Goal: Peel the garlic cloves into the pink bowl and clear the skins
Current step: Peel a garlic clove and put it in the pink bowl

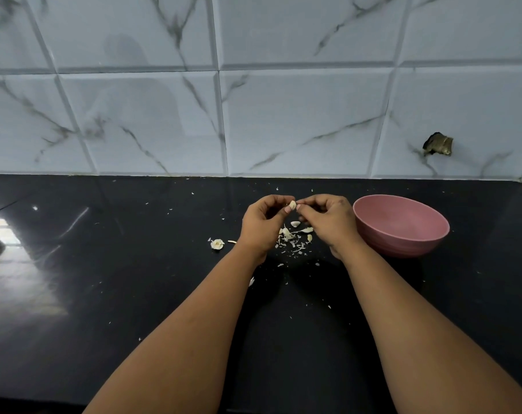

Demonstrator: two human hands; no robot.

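While pinched from both sides above the black table, garlic clove held at centre, raised off the surface and just left of the pink bowl. Left hand curled, thumb and forefinger tips closed on the clove's left side; remaining fingers folded toward the palm. Right hand likewise curled, fingertips nipping the clove's right edge, where a pale flake of skin shows; back of the hand turned toward the camera. Both forearms bare, reaching in from the lower edge and converging on the clove.

Directly beneath the two hands: loose skins scattered on the table, mixed with a few paler, rounder pieces that may be cloves or thick skin; cannot tell which. Finer flecks spread outward toward the wall and toward the near edge. Left of the pile, apart from it: small round root end of the bulb, with a thin sliver lying just beside it.

Pink bowl standing upright on the table, right of the right hand and near its wrist; visible inner wall bare, bottom hidden by the near rim. Behind everything: tiled wall in grey-veined marble pattern, with a rough broken hole low on the right. At far left of the table: bright reflection of a window on the glossy surface.
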